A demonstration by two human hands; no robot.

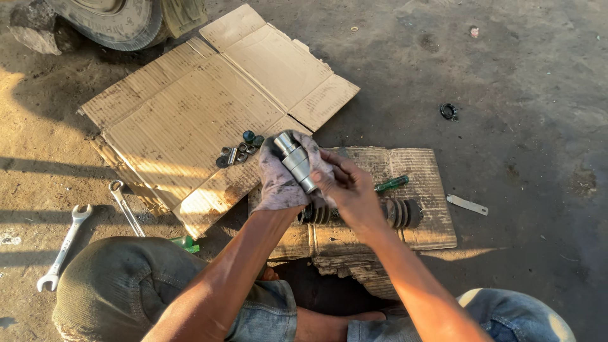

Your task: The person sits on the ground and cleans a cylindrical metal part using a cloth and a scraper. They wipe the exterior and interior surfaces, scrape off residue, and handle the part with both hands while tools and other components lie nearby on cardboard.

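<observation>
Fingers of the left hand point(283, 180) are curled around a dirty grey rag point(273, 174) and, through it, grasp a short metal cylinder point(295, 161); the fingers of the right hand point(347, 190) are bent and pressed against the lower end of the same cylinder, gripping it there. Both forearms are seen rising from the bottom of the view and meeting near the centre; the left forearm slants up to the right, the right forearm slants up to the left, and both wrists are bent slightly inward. The cylinder is held in the air above the ground, just over a worn cardboard piece point(418, 190); its long axis runs diagonally, with the rounded upper end pointing up and to the left, away from the person, and the lower end pointing down toward the right hand. A ribbed black rubber boot point(402, 213) is seen lying on the cardboard piece just below the hands; a green-handled screwdriver point(391, 184) lies beside it. On a larger flattened cardboard box point(190, 107) to the left, a cluster of small dark parts point(239, 151) is gathered. Two wrenches point(63, 247) are laid on the dirt at the far left; a tyre point(120, 19) is visible at the top left corner.
</observation>
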